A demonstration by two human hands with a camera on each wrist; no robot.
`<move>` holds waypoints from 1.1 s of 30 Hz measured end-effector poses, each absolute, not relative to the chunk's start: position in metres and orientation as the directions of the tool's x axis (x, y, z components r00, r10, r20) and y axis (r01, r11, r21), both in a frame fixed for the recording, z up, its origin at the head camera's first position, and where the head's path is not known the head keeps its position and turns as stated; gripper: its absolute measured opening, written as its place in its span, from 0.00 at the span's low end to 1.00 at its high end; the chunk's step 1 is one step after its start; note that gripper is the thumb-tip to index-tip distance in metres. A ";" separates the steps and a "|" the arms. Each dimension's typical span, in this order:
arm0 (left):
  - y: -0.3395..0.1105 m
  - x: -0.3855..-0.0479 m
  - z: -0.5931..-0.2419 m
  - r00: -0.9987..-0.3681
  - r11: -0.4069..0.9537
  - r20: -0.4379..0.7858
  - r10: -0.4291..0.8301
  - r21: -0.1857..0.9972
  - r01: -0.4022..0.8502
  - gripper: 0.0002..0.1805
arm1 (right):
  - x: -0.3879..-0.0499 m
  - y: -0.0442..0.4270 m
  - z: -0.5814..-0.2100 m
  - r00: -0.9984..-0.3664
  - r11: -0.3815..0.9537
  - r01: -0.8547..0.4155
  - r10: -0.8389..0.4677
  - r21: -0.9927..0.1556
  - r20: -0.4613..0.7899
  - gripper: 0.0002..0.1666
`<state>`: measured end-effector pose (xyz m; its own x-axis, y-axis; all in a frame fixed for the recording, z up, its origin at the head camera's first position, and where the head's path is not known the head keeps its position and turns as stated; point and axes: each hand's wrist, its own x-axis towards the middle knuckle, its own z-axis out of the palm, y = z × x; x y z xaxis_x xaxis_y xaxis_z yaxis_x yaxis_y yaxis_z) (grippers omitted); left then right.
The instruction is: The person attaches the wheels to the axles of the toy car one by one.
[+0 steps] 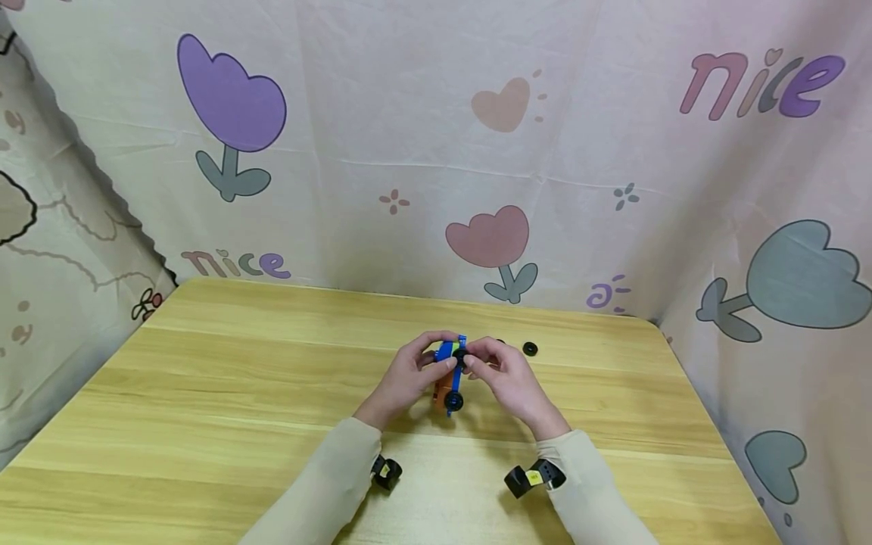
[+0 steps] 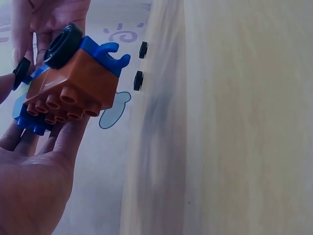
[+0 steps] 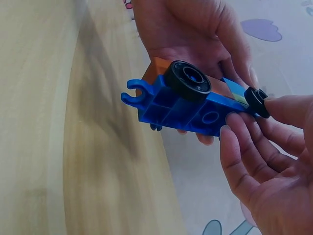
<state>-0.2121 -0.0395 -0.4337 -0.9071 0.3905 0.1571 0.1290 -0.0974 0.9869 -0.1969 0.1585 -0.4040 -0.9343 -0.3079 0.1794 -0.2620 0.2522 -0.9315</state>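
A toy car of building blocks is held above the table, with a blue base and orange blocks on top. My left hand grips it from the side. At one end of the base, my right hand pinches a small black wheel at the car's side, thumb on its outer face and fingertips against the base. Another black wheel sits on the same side near a blue hook-shaped end. Whether the pinched wheel is fully seated on its axle, I cannot tell.
Two loose black wheels lie on the table beyond my right hand; one wheel shows plainly, the other is mostly covered by the hand. A printed cloth hangs behind the wooden table. Black cameras sit on both wrists.
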 end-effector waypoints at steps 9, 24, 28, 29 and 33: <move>-0.038 -0.212 -0.435 -0.907 -0.088 0.168 0.387 0.986 0.145 0.19 | -0.197 0.157 -0.403 -0.947 0.242 -0.226 -0.282 -0.944 0.154 0.11; -0.050 -0.215 -0.428 -0.867 -0.187 0.206 0.453 0.973 0.134 0.27 | -0.196 0.159 -0.401 -0.949 0.350 -0.252 -0.273 -0.902 0.159 0.17; -0.051 -0.216 -0.427 -0.875 -0.220 0.240 0.421 0.963 0.157 0.29 | -0.193 0.161 -0.402 -0.944 0.369 -0.268 -0.283 -0.890 0.167 0.14; -0.051 -0.216 -0.426 -0.878 -0.226 0.245 0.412 0.961 0.162 0.29 | -0.193 0.161 -0.402 -0.943 0.375 -0.273 -0.288 -0.886 0.168 0.14; -0.051 -0.218 -0.427 -0.890 -0.238 0.255 0.379 0.956 0.172 0.30 | -0.190 0.162 -0.404 -0.929 0.384 -0.301 -0.322 -0.873 0.179 0.12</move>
